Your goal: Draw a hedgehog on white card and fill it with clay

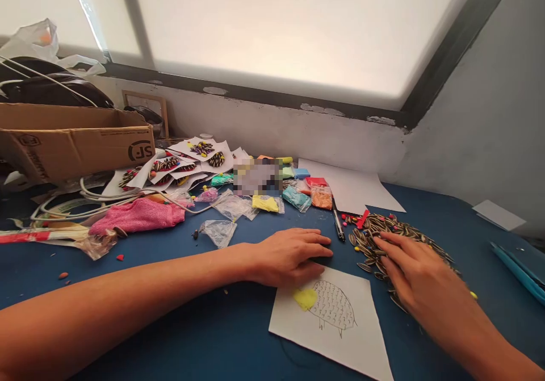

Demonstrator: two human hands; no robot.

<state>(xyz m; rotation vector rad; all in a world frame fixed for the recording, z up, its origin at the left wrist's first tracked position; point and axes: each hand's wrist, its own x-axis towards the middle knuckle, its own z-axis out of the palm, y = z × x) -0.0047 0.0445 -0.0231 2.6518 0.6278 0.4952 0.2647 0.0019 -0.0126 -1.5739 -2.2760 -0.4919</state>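
My left hand (293,256) lies flat with its fingers stretched out, along the top edge of a white paper sheet (366,352). On that sheet is a pen drawing of a rounded animal (334,306) with scale-like marks and short legs; flattened yellow clay (305,298) covers its head end. My right hand (419,273) reaches over a heap of striped sunflower seeds (409,227), its fingers extended and touching the seeds. Nothing shows in its grip. Small coloured clay bits lie among the seeds. A black pen (338,222) rests between the hands, farther back.
Packets of coloured clay (321,193) and blank white paper (353,185) lie at the back. Seed-covered pictures (204,156) are stacked beside a cardboard box (80,148). A pink cloth (138,216) and white cable lie at left, a blue object (517,270) at right.
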